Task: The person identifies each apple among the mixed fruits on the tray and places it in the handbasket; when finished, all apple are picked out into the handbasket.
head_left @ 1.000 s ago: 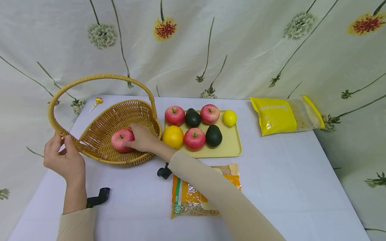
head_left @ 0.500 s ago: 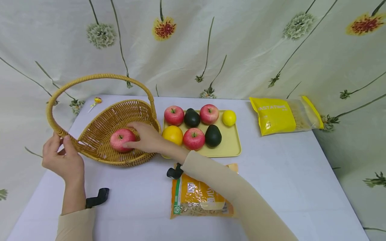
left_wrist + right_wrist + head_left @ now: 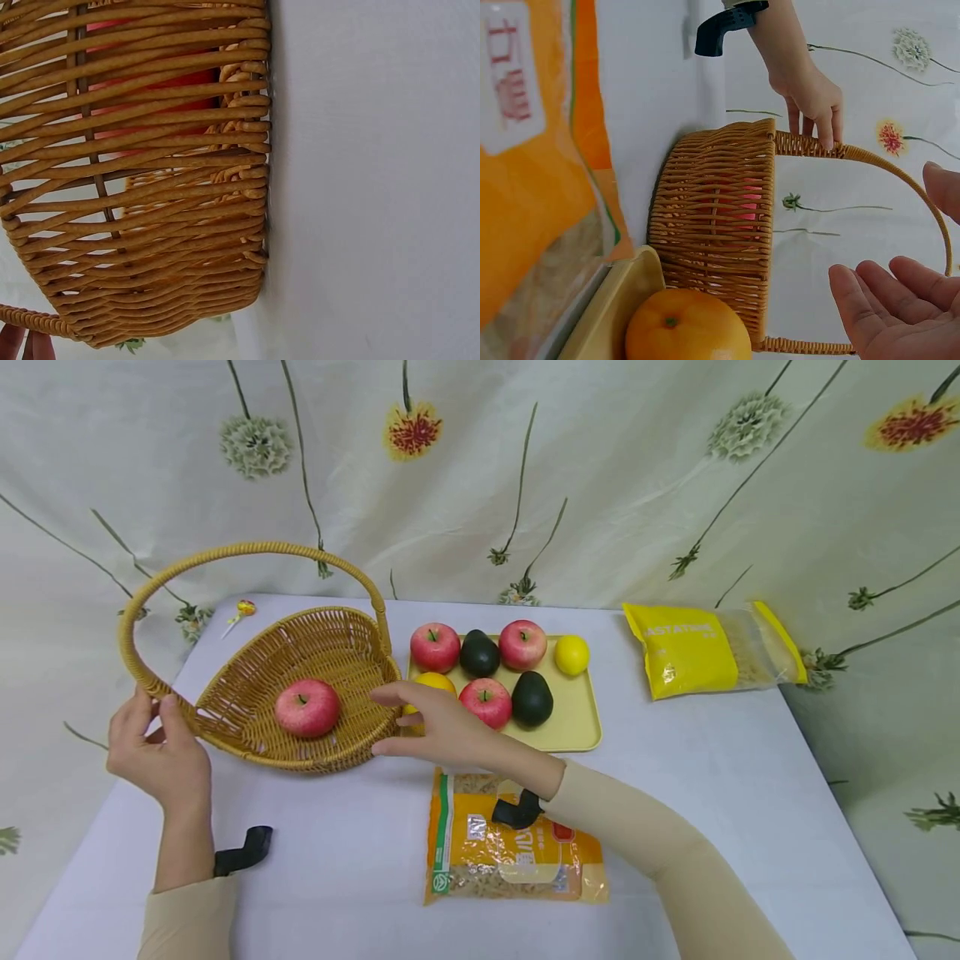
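A red apple [image 3: 307, 708] lies inside the wicker basket [image 3: 247, 739]; in the left wrist view its red [image 3: 161, 97] shows through the weave. My left hand [image 3: 161, 756] pinches the lower left end of the basket's arched handle. My right hand [image 3: 442, 722] hovers just right of the basket, thumb and fingers spread apart, with nothing in it. Beneath and behind it is an orange [image 3: 435, 681], partly hidden in the head view; the right wrist view shows this orange [image 3: 686, 326] close by. An apple [image 3: 486, 702] sits beside it on the yellow tray [image 3: 573, 731].
Also on the tray are two apples [image 3: 522, 644], two avocados [image 3: 532, 699] and a lemon [image 3: 572, 655]. An orange food bag [image 3: 487, 868] lies in front, under the right wrist. A yellow pasta bag [image 3: 690, 647] is at the back right, a lollipop [image 3: 245, 608] behind the basket.
My right hand has let go of the apple in the basket and moved right, out over the tray's left edge. The left hand still holds the handle; the basket has stayed put.
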Action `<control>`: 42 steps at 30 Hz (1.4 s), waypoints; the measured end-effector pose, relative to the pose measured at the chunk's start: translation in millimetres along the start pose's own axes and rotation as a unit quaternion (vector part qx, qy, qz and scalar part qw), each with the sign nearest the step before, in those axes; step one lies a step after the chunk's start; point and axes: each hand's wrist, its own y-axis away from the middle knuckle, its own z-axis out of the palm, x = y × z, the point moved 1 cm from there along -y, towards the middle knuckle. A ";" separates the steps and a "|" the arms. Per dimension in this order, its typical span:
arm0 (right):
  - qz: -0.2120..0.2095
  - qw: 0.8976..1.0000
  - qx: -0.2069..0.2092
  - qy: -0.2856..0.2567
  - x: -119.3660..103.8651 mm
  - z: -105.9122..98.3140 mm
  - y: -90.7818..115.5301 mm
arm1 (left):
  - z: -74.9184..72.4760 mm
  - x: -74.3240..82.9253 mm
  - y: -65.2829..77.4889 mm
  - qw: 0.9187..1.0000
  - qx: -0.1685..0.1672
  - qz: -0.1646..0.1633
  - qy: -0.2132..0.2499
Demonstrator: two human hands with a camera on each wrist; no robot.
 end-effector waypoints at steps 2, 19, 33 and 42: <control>0.006 1.000 0.002 -0.012 3.2 -3.8 10.7 | 0.2 0.4 -0.3 1.000 0.001 0.000 0.000; 0.032 0.988 0.147 0.020 57.4 -52.5 83.8 | 3.1 -8.0 -5.6 1.000 -0.004 0.005 0.001; 0.059 0.970 0.230 0.060 82.5 -79.4 80.1 | -0.5 -13.3 -6.1 1.000 -0.013 0.013 0.005; 0.046 0.971 0.220 0.077 88.2 -79.4 69.8 | -2.2 -13.2 -4.8 1.000 -0.016 0.016 0.011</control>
